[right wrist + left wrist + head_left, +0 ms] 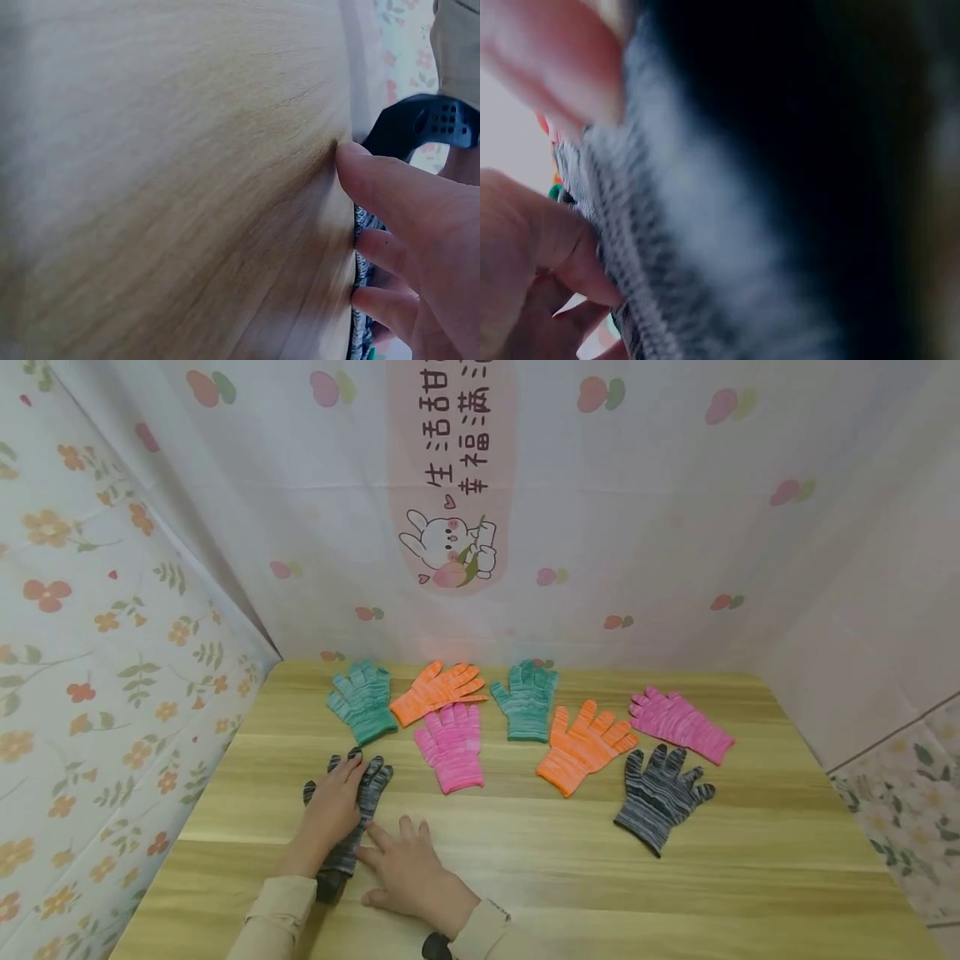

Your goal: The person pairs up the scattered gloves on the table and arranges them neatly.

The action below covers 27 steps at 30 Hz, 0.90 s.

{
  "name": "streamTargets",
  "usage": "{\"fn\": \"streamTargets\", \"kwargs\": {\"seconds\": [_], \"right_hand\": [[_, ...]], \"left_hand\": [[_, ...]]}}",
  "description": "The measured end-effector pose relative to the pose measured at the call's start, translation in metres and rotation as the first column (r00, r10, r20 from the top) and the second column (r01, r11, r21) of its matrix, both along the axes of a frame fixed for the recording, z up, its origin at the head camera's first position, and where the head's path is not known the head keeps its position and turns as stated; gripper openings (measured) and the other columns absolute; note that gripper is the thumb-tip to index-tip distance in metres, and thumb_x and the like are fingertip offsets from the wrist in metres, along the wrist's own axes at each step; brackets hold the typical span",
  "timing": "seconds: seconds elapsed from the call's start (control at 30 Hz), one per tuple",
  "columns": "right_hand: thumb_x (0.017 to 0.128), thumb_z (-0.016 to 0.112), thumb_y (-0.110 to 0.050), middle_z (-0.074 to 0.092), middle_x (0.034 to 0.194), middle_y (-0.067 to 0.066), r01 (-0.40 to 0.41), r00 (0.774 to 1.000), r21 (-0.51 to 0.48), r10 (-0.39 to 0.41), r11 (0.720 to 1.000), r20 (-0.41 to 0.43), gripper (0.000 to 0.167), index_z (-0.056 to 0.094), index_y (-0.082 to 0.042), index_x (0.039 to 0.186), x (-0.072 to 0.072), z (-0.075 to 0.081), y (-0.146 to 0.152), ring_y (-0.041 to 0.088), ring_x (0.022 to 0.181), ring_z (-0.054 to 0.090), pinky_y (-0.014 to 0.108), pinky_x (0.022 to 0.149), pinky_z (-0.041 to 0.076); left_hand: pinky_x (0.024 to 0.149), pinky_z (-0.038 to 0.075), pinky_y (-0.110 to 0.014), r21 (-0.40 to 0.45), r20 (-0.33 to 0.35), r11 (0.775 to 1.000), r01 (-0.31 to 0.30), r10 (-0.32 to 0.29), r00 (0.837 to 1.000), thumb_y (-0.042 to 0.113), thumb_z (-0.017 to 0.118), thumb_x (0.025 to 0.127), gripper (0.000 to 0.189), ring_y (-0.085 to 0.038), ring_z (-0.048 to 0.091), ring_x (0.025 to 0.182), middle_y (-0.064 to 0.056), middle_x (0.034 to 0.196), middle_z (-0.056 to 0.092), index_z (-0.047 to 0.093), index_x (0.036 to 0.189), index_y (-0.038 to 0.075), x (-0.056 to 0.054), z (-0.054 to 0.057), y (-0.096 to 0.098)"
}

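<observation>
A black-and-grey striped knit glove [372, 791] lies at the left of the table, its fingers pointing away. My left hand [335, 806] rests along the top of it with fingers extended, hiding much of its middle. Just right of its lower part, my right hand [408, 870] is spread low over the table, fingertips right at the glove's edge. In the right wrist view the right thumb [375, 166] meets the wooden top, and two fingers reach the dark knit edge [361, 259]. Blurred grey knit [660, 247] fills the middle of the left wrist view.
A second black-and-grey glove [658, 795] lies at the right. Behind are two green gloves [363, 702], two orange gloves [587, 745] and two pink gloves [452, 747], all flat. A patterned curtain [622, 527] hangs along the wooden table's [540, 877] far edge.
</observation>
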State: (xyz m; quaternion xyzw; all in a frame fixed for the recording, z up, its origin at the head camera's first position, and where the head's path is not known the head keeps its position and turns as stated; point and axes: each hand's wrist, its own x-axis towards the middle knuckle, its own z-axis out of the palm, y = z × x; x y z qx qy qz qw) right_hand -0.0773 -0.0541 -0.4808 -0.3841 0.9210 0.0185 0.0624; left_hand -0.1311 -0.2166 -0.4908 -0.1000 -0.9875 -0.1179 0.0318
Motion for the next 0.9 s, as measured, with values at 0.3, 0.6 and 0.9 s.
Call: {"fn": "streamTargets", "kwargs": {"seconds": [0.3, 0.6, 0.9], "right_hand": [[0.079, 0.052, -0.067, 0.035, 0.147, -0.011, -0.005, 1.0, -0.006, 0.004, 1.0, -0.011, 0.06, 0.046, -0.043, 0.133, -0.001, 0.0, 0.0, 0.025, 0.112, 0.045, 0.049, 0.091, 0.043], [0.08, 0.052, -0.066, 0.035, 0.147, -0.012, 0.0, 1.0, -0.006, 0.0, 1.0, 0.005, 0.059, 0.045, -0.044, 0.133, -0.001, 0.003, -0.002, 0.024, 0.113, 0.045, 0.048, 0.091, 0.044], [0.079, 0.054, -0.065, 0.035, 0.148, -0.011, 0.0, 1.0, -0.016, 0.001, 1.0, 0.011, 0.06, 0.044, -0.043, 0.134, 0.0, 0.001, 0.001, 0.026, 0.115, 0.045, 0.049, 0.093, 0.044]], "left_hand": [[0.102, 0.03, -0.063, 0.166, 0.065, 0.986, 0.013, -0.024, 0.998, -0.015, 0.048, 0.07, 0.063, -0.049, 0.033, 0.128, -0.031, 0.142, 0.034, 0.039, 0.132, -0.008, -0.01, 0.0, -0.01], [0.097, 0.032, -0.063, 0.305, -0.055, 0.95, -0.072, 0.093, 0.994, -0.009, 0.051, 0.076, 0.05, -0.049, 0.036, 0.12, -0.029, 0.133, 0.042, 0.047, 0.126, -0.007, 0.032, 0.01, -0.037], [0.085, 0.041, -0.062, 0.259, -0.021, 0.959, -0.12, 0.13, 0.991, 0.004, 0.066, 0.079, 0.034, -0.047, 0.052, 0.105, -0.026, 0.116, 0.057, 0.061, 0.112, -0.003, 0.084, -0.001, -0.046]]}}
